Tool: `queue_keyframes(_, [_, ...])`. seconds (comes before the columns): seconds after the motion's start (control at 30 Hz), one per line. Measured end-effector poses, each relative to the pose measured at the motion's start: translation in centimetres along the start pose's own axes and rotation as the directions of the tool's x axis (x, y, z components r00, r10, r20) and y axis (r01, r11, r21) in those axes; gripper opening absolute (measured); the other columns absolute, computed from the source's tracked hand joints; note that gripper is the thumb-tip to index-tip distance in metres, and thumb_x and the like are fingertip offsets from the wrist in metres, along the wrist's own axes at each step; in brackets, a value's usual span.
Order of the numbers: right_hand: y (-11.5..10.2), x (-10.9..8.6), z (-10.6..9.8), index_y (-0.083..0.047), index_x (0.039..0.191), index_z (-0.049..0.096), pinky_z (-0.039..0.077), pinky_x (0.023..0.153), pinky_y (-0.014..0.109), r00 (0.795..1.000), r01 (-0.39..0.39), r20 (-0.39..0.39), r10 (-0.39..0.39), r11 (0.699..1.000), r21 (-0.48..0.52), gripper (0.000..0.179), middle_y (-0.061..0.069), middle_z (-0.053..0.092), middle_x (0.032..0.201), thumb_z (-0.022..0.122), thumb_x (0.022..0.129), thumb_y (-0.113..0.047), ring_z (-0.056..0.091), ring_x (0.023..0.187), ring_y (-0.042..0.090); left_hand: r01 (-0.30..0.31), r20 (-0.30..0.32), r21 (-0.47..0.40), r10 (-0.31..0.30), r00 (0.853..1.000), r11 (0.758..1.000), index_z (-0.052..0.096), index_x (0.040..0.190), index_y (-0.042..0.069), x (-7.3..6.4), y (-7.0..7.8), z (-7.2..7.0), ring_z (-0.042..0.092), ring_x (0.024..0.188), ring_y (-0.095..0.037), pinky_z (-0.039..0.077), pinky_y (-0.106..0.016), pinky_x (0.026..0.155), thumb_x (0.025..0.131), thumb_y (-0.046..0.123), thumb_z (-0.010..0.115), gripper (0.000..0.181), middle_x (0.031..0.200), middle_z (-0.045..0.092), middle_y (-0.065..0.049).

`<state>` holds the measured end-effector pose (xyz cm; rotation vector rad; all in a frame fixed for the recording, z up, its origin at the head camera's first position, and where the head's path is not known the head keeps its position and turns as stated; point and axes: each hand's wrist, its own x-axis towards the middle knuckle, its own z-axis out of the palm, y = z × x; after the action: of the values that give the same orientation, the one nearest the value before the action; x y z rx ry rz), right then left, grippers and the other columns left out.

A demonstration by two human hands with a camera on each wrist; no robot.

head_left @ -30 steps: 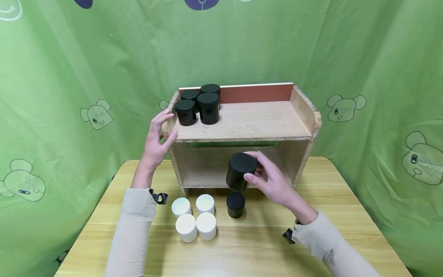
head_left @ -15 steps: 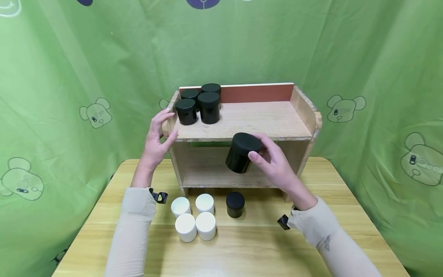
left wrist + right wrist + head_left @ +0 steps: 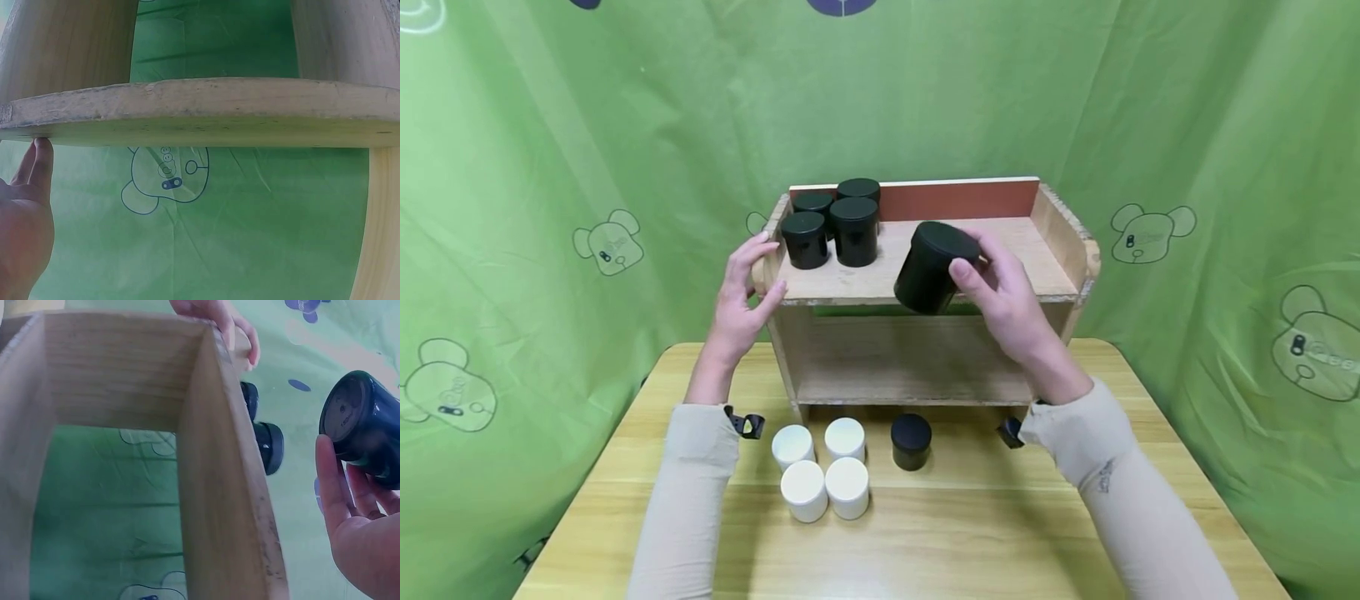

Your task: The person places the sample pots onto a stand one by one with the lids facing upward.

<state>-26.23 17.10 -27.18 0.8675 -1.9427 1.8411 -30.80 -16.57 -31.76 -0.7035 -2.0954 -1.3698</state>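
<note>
My right hand (image 3: 1011,312) holds a black lidded jar (image 3: 928,271) tilted, in front of the top board of a wooden shelf (image 3: 1067,242). In the right wrist view the jar's round base (image 3: 345,411) shows, with fingers and thumb about its body. My left hand (image 3: 737,296) grips the left side panel of the shelf, thumb toward the front edge; its fingertips (image 3: 42,147) meet the wood in the left wrist view. Several black jars (image 3: 855,233) stand together at the left end of the top board.
On the table (image 3: 955,533) before the shelf, several white jars (image 3: 847,490) stand grouped at left. A smaller black jar (image 3: 912,443) stands to their right. A green curtain (image 3: 955,92) hangs behind. The shelf's lower compartment (image 3: 887,367) faces me.
My right hand has raised the black jar from in front of the lower compartment to the top board's level, slightly rightward. My left hand has stayed at the side panel.
</note>
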Motion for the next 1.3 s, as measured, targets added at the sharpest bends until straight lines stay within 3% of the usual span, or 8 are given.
queue_keyframes(0.27, [-0.3,4.0,-0.1,-0.005,0.133,0.056,0.061,0.077,0.024,0.998,-0.029,-0.058,0.027,0.999,-0.035,0.034,0.009,0.060,0.120,0.059,0.103,-0.019,0.066,0.096,0.018,0.007,-0.003,0.013,-0.007,1.000,1.000,0.046,0.148,0.007,0.1,-0.1,0.0,0.036,0.150,-0.034,0.046,-0.060,0.113,0.098,0.004,0.063,0.053,0.166,0.032,-0.011])
queue_keyframes(0.6, [1.1,7.9,0.9,-0.006,0.140,0.053,0.060,0.089,0.027,0.978,-0.136,-0.181,0.106,0.977,-0.161,0.049,0.010,0.058,0.126,0.067,0.101,-0.031,0.064,0.109,0.019,-0.012,-0.005,0.000,0.012,1.000,1.000,0.046,0.147,0.005,0.1,0.1,0.2,0.035,0.150,-0.034,0.046,-0.060,0.113,0.097,0.001,0.063,0.053,0.165,0.033,-0.013])
queue_keyframes(0.73, [1.8,8.8,1.3,-0.007,0.143,0.051,0.057,0.092,0.028,0.970,-0.157,-0.219,0.106,0.960,-0.231,0.054,0.008,0.056,0.125,0.068,0.099,-0.034,0.061,0.108,0.017,-0.013,0.007,0.011,0.013,1.000,1.000,0.046,0.148,0.005,0.1,0.2,0.3,0.034,0.151,-0.034,0.044,-0.061,0.115,0.098,0.002,0.063,0.053,0.165,0.033,-0.014])
queue_keyframes(0.97, [3.0,9.9,1.8,-0.006,0.144,0.049,0.048,0.106,0.024,0.960,-0.176,-0.263,0.097,0.939,-0.295,0.058,0.010,0.051,0.133,0.070,0.098,-0.034,0.054,0.115,0.016,-0.014,0.001,-0.002,0.014,1.000,1.000,0.047,0.147,0.006,0.0,0.0,0.2,0.036,0.150,-0.033,0.050,-0.060,0.105,0.097,0.003,0.064,0.053,0.165,0.033,-0.012])
queue_keyframes(1.1, [3.9,10.0,1.6,-0.006,0.145,0.047,0.048,0.108,0.025,0.956,-0.176,-0.283,0.081,0.927,-0.330,0.060,0.013,0.050,0.136,0.071,0.098,-0.034,0.052,0.118,0.017,-0.008,0.005,-0.027,0.008,1.000,1.000,0.046,0.147,0.005,0.1,0.0,0.3,0.038,0.148,-0.034,0.052,-0.059,0.104,0.097,0.002,0.064,0.054,0.165,0.032,-0.012])
queue_keyframes(1.3, [4.9,10.2,1.5,-0.006,0.146,0.047,0.049,0.110,0.028,0.949,-0.193,-0.303,0.089,0.923,-0.333,0.061,0.015,0.051,0.139,0.071,0.098,-0.034,0.054,0.122,0.021,-0.001,0.008,0.006,0.001,1.000,1.000,0.046,0.148,0.007,0.1,-0.1,0.2,0.035,0.150,-0.034,0.048,-0.060,0.111,0.098,0.004,0.063,0.053,0.166,0.031,-0.012])
